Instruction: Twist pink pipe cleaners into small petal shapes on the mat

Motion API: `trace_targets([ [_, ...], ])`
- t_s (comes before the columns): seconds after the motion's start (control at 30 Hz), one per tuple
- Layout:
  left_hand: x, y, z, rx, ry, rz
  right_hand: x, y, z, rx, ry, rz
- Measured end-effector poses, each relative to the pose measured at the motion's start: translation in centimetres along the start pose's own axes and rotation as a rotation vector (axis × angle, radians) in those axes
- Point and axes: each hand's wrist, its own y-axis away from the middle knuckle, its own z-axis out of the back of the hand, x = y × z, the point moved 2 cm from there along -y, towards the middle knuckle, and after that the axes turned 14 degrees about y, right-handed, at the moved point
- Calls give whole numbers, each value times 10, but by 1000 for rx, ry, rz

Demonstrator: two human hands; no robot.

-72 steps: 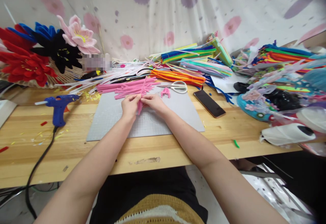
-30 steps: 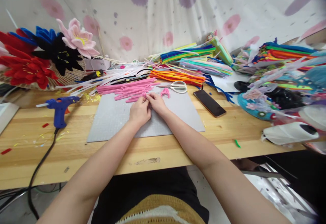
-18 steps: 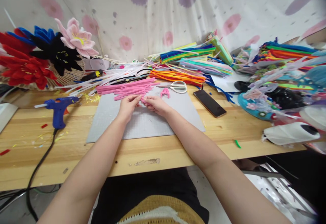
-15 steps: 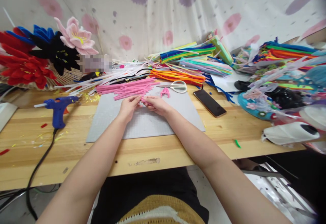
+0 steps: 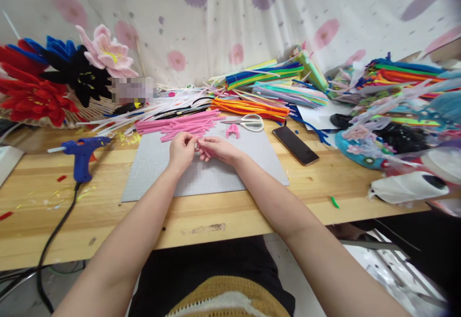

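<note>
Where hands (image 5: 181, 153) (image 5: 222, 149) meet — touching, perhaps — mat (image 5: 151, 175) edges flank them.

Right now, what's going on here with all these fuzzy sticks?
A person's left hand and right hand are close together over a grey mat, fingertips nearly meeting. Anything between them is too hidden to tell. Just beyond lies a pile of pink sticks. A bent pink piece and scissors lie beyond the right hand. A blue glue gun is off to the left, and a phone to the right.
</note>
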Motion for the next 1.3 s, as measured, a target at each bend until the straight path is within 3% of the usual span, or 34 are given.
trace_targets([
  [0.1,0,-2,1,76,73,67,0,1,0,47,25,-14],
  [0.27,1,-6,4,159,122,209,0,0,6,-62,186,42],
  [0.43,-1,-4,6,339,111,225,3,5,9,31,289,45],
  [0.63,-3,0,4,411,260,370,6,10,10,117,253,55],
  [0.77,-5,-2,5,412,125,254,5,9,9,130,288,50],
  [0.93,-9,-7,11,380,-227,-92,4,5,6,81,394,122],
  [1.03,-9,-8,13,392,-317,-133,3,5,7,71,413,120],
  [1.1,-8,-9,14,422,-228,-37,3,6,7,82,378,109],
  [1.23,-5,-8,14,449,100,291,3,8,8,124,312,73],
  [1.3,-7,-7,14,435,183,350,3,9,8,138,288,60],
])
